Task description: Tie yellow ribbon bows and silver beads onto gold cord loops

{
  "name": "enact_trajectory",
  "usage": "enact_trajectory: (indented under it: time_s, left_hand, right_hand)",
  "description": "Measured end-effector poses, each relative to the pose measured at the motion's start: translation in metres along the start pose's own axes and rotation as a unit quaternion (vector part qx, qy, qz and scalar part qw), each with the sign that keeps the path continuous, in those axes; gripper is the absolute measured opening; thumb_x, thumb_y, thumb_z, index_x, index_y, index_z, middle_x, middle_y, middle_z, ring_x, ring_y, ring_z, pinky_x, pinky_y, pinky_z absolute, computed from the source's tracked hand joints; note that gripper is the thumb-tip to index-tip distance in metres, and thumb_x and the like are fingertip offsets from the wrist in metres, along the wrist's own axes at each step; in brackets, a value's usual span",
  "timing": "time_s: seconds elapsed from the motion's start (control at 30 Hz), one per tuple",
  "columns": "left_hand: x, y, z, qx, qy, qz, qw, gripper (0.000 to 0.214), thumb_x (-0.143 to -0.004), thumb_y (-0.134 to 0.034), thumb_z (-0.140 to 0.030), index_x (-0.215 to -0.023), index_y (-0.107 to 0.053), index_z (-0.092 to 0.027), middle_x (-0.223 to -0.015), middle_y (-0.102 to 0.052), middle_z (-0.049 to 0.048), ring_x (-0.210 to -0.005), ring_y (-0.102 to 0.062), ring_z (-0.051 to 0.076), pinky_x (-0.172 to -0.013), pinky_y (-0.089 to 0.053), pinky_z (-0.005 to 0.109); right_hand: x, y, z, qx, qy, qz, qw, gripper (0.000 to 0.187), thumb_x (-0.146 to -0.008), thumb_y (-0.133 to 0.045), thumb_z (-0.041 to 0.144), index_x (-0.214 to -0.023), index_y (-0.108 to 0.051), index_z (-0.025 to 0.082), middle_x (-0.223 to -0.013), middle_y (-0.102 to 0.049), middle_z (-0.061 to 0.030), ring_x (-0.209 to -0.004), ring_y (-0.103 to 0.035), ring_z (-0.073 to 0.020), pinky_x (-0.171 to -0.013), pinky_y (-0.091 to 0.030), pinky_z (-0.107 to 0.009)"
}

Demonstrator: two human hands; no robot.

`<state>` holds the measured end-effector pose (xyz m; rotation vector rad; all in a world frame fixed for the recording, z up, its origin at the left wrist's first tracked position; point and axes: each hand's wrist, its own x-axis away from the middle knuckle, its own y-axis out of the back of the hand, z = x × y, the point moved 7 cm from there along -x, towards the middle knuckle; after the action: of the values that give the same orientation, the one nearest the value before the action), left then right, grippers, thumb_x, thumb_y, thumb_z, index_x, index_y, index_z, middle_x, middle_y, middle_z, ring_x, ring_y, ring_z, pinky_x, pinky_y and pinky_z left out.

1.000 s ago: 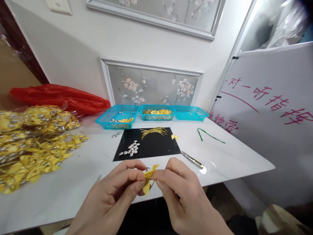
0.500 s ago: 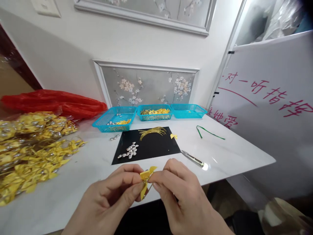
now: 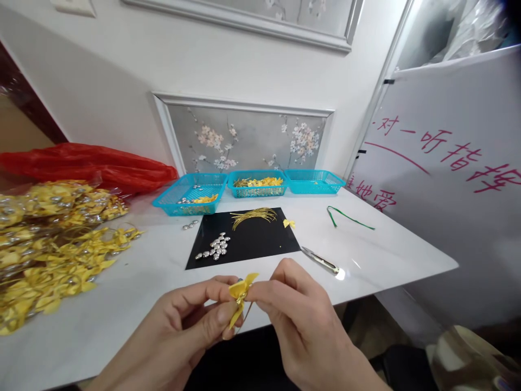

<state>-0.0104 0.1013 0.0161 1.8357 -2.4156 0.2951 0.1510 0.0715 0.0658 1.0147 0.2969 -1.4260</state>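
Just in front of the table's near edge, my left hand [image 3: 195, 320] pinches a yellow ribbon bow [image 3: 241, 290] between thumb and fingers. A thin gold cord [image 3: 246, 316] hangs down from the bow's middle, and a bit of a silvery bead shows behind its top. My right hand [image 3: 297, 315] is closed at the bow's right side, its index fingertip pressed against the knot. The right thumb tip is mostly hidden. Beyond the hands, silver beads [image 3: 218, 246] and a bundle of gold cords [image 3: 254, 215] lie on a black mat [image 3: 256, 241].
Thread snips [image 3: 320, 259], a loose yellow bow [image 3: 288, 223] and a green tie [image 3: 350, 218] lie to the right. Blue baskets [image 3: 257, 191] line the wall. Yellow bow strings [image 3: 61, 271] are heaped at left before a red bag [image 3: 89, 165]. A whiteboard [image 3: 448, 228] stands at right.
The bow has tilted in my fingers and moved slightly left and up. More of the gold cord shows below it. My right index finger stays against it.
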Motion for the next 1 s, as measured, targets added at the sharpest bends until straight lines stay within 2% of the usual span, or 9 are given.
enact_trajectory:
  time_s: [0.3, 0.6, 0.83, 1.0]
  left_hand:
    - [-0.003, 0.001, 0.006, 0.005, -0.001, 0.046, 0.999, 0.012, -0.080, -0.082, -0.037, -0.087, -0.079, -0.028, -0.079, -0.067, -0.0036, -0.077, -0.053, 0.013, -0.070, -0.049, 0.017]
    - [-0.002, 0.001, 0.000, 0.000, -0.018, 0.020, 1.000, 0.010, -0.082, -0.080, -0.037, -0.085, -0.079, -0.028, -0.087, -0.070, -0.0030, -0.083, -0.056, 0.014, -0.076, -0.050, 0.018]
    - [-0.002, 0.005, 0.013, 0.058, 0.037, 0.028, 0.997, 0.012, -0.076, -0.085, -0.026, -0.086, -0.080, -0.027, -0.079, -0.068, -0.0021, -0.076, -0.055, 0.013, -0.072, -0.052, 0.016]
    - [0.000, -0.001, 0.014, 0.103, 0.058, 0.080, 0.990, 0.012, -0.077, -0.084, -0.020, -0.086, -0.081, -0.025, -0.078, -0.066, -0.0011, -0.074, -0.055, 0.011, -0.070, -0.053, 0.016]
  right_hand:
    - [0.000, 0.001, 0.003, 0.026, 0.017, -0.005, 1.000, 0.039, -0.092, -0.045, -0.001, -0.108, -0.073, 0.021, -0.075, -0.046, -0.0015, -0.067, -0.047, -0.0163, -0.056, -0.037, -0.028]
    - [-0.001, 0.001, 0.003, 0.029, 0.011, 0.011, 0.999, 0.036, -0.091, -0.046, 0.000, -0.103, -0.075, 0.019, -0.074, -0.047, -0.0018, -0.067, -0.047, -0.0167, -0.057, -0.038, -0.029]
    - [0.001, -0.001, -0.001, -0.007, -0.012, 0.019, 1.000, 0.040, -0.093, -0.044, 0.001, -0.109, -0.073, 0.023, -0.076, -0.046, -0.0013, -0.069, -0.048, -0.0162, -0.060, -0.040, -0.028]
    - [0.002, -0.002, -0.003, -0.021, -0.022, 0.014, 0.999, 0.040, -0.091, -0.044, -0.001, -0.106, -0.073, 0.023, -0.076, -0.044, -0.0005, -0.069, -0.048, -0.0156, -0.059, -0.039, -0.027]
